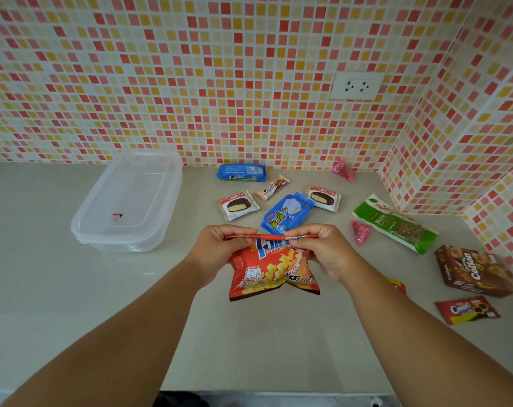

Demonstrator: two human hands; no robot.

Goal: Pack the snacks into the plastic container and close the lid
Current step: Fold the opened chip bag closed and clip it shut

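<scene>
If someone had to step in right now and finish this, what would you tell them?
Left hand and right hand: both pinch the top edge of the red potato-chip bag, held above the grey counter.
Clear plastic container: at the left by the tiled wall, lid on, seemingly empty.
Done: nothing packed yet.
Left: take the lid off, then pack the chips, two Choco Pie packs, blue wafer pack, green nuts bag, brown Collon box and the other snacks, then close the lid.

Pale grey counter (44, 289) runs into a corner. Mosaic tile wall (161, 83) in red, orange and cream rises behind it and on its right. White double socket (356, 86) sits on that wall, above the counter.
</scene>
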